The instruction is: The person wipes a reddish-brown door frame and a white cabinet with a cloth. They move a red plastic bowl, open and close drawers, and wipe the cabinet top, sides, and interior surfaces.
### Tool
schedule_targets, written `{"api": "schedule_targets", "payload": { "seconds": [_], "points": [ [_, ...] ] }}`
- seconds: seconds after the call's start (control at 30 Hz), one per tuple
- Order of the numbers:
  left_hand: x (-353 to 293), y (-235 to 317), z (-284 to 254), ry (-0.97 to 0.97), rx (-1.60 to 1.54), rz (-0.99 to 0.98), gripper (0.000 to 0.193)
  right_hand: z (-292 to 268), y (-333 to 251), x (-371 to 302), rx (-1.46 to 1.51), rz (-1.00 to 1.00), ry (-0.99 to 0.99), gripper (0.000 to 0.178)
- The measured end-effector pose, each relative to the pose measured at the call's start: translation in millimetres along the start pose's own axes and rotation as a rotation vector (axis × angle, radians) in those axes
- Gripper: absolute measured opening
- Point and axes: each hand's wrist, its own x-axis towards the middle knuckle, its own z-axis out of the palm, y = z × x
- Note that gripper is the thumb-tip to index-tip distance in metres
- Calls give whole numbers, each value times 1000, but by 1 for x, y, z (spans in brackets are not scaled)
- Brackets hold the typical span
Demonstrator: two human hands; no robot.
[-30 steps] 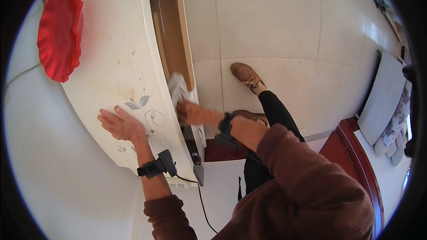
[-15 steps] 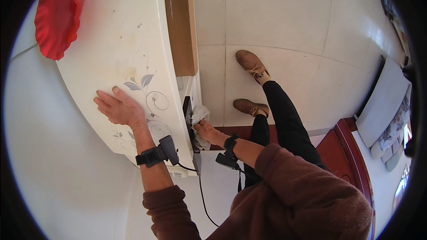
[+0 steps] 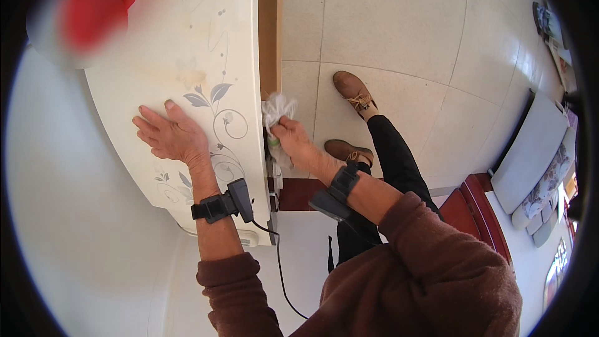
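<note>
So the left hand (image 3: 175, 134) is palm-down with fingers spread on the cream cabinet (image 3: 165, 31), not gripping anything, right by the gray floral print (image 3: 212, 109). There's a strip of bare top between those fingertips and the cabinet's left edge, and plenty more ahead. The red ruffled thing (image 3: 93, 9) sits well apart at the far end, too blurry to pin down.

Right hand (image 3: 296, 140) has its fingers pinched around a crumpled whitish wad (image 3: 277, 109), cloth or plastic, can't tell. That's at the cabinet's front edge, right by the near end of the pulled-out drawer (image 3: 270, 37). Elbow room's decent on that side: tile floor (image 3: 399, 25), with the brown lace-up shoes (image 3: 354, 93) near the drawer.
</note>
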Motion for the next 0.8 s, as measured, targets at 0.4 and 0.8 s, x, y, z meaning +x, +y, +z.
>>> {"api": "schedule_targets", "payload": {
  "seconds": [0.4, 0.8],
  "points": [
    [-1, 0, 1, 10, 5, 17, 65, -9, 148, -26, -674, -767, -28, 33],
    [-2, -1, -3, 35, -23, 35, 63, -51, 122, 109, -1012, -811, -60, 46]
  ]
}}
